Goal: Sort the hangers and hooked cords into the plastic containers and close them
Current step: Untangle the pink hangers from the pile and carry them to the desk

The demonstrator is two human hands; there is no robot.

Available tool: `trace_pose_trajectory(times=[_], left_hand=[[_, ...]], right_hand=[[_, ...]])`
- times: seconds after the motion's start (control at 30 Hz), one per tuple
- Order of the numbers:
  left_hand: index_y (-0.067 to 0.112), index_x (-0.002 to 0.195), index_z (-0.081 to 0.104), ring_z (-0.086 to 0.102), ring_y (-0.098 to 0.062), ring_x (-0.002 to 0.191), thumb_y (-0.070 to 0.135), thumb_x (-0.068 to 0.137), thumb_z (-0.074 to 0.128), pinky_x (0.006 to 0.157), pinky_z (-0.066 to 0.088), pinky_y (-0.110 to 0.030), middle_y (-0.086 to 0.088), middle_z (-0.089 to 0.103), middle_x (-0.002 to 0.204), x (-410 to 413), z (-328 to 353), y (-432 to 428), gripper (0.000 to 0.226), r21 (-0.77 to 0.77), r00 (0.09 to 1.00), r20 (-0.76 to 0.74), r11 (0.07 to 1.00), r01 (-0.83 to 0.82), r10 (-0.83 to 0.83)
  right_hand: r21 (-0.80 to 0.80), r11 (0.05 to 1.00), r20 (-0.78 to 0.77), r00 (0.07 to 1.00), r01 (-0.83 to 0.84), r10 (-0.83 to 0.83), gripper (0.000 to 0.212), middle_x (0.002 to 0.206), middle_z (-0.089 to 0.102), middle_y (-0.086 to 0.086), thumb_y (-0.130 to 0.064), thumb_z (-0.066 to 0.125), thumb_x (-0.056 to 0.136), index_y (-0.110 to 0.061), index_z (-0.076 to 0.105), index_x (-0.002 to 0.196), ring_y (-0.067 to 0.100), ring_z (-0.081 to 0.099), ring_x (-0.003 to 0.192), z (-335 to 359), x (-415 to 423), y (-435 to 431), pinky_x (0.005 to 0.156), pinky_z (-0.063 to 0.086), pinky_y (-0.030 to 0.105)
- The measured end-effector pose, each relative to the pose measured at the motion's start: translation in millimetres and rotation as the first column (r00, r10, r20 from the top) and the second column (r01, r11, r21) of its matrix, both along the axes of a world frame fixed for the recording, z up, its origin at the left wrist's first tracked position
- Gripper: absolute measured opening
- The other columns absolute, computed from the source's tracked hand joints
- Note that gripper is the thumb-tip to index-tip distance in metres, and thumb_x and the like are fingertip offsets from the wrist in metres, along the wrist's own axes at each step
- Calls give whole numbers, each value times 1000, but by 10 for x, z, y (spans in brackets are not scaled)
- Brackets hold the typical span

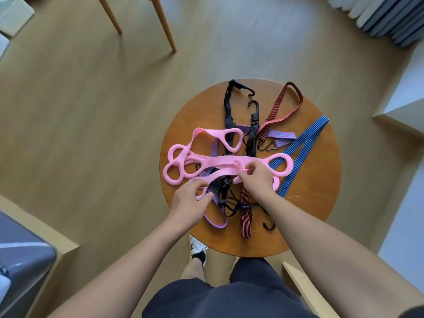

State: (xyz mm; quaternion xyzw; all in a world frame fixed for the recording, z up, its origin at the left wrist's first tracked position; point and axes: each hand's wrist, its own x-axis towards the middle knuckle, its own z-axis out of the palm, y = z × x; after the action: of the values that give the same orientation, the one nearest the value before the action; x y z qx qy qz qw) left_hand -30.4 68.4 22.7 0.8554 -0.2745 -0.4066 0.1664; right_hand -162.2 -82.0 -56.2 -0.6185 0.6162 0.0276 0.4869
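Pink hangers in left hand and right hand, atop hooked cords

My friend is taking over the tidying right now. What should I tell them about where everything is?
Left hand grips a loop end of the pink hangers. Right hand pinches a pink strap near its middle.
The pink hangers lie tangled over the hooked cords, with the blue cord and red cord spread out behind, all on the round table.
Done: nothing sorted yet, and no container is in view.
Left: untangle, sort the hangers and cords into containers, close them.
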Motion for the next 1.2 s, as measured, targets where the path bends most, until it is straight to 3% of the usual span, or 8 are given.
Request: trace_pose_trajectory(times=[0.17,0.3,0.4,0.6,0.7,0.83,1.0,1.2], left_hand=[[20,135,64,59,-20,120,25,97,66,99,46,-33,0,64,133,40,59,-169,39,-16,998,-42,999,48,-48],[19,141,62,58,-13,124,19,100,64,104,46,-28,2,64,136,-12,266,-378,40,-166,970,-241,986,-24,-17],[19,131,70,67,-13,116,14,100,65,101,55,-30,0,73,123,-47,452,-458,32,-199,898,-438,978,-63,-31],[13,101,78,73,-22,102,20,94,75,99,56,-46,-4,78,100,-60,731,-454,9,-251,919,-367,967,49,-142],[13,87,75,68,-18,79,29,91,79,83,57,-44,-5,75,82,-76,874,-495,17,-265,925,-315,956,128,-212],[15,82,73,56,-12,68,36,92,76,68,48,-34,-4,67,72,-41,1111,-574,23,-319,933,-270,936,148,-239],[7,88,73,58,-16,68,33,94,75,70,50,-32,-6,67,76,-8,1431,-705,26,-405,909,-315,905,131,-273],[13,80,59,56,-22,56,35,105,59,54,45,-31,-4,67,62,-174,1900,-936,33,-428,868,-291,866,258,-403]], right_hand=[[319,935,334,904,157,-266,15,92,70,11,-7,65,93,-5,68,108,27,67,89,418,-196,52,80,55,40],[604,795,505,742,60,-440,22,98,73,14,2,57,96,-4,67,115,30,71,87,816,-381,141,75,61,40],[638,770,548,687,25,-477,25,101,73,16,5,57,94,-2,63,118,26,71,83,1047,-440,219,69,59,36],[664,744,570,591,78,-571,33,102,66,20,-6,62,94,8,59,123,23,64,80,1420,-518,335,69,56,34],[591,803,575,658,76,-485,49,102,66,18,-27,78,87,3,61,122,24,63,80,1616,-518,404,71,56,35],[401,889,516,747,222,-419,54,108,74,11,-26,86,77,-17,59,122,24,74,90,1839,-611,425,81,61,39],[218,944,528,784,247,-327,70,117,68,8,-25,88,74,-18,52,134,16,69,100,2143,-712,416,67,54,20],[14,957,588,772,290,-242,54,118,63,4,-19,83,80,-29,55,126,19,63,110,2459,-799,345,80,56,28]])
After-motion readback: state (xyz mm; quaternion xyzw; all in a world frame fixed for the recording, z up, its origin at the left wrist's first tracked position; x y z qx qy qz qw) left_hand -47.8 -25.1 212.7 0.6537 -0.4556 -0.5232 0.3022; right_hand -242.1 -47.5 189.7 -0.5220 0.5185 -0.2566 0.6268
